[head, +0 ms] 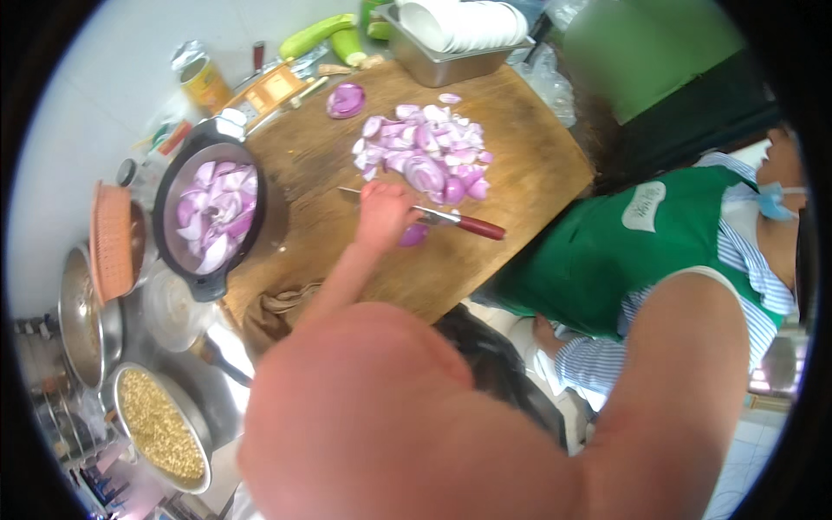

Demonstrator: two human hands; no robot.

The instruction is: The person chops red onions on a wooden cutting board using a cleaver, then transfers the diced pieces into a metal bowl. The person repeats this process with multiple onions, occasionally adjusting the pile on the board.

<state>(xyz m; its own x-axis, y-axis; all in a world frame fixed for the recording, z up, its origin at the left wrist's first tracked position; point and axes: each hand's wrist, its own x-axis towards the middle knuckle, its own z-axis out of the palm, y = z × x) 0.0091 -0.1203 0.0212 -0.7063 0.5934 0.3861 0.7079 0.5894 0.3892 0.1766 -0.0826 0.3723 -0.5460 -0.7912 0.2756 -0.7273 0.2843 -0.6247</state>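
My left hand (385, 211) rests with curled fingers over the blade of a kitchen knife (482, 227) on a wooden cutting board (325, 250). The knife's red handle points right. A purple onion piece (414, 235) lies beside the hand, partly covered. Cut red onions (426, 140) are heaped just beyond, and a flat onion piece (346, 101) sits apart at the upper left. A dark pot (259, 214) on the left holds more onion pieces (218, 211). Large and blurred, my right hand (364, 403) is raised close to the camera, and its fingertips cannot be made out.
A metal pan (448, 68) with white bowls stands at the board's far edge, near green gourds (318, 36). At left are an orange basket (112, 240) and a metal bowl of yellowish grains (159, 426). A person in a green apron (585, 260) is at right.
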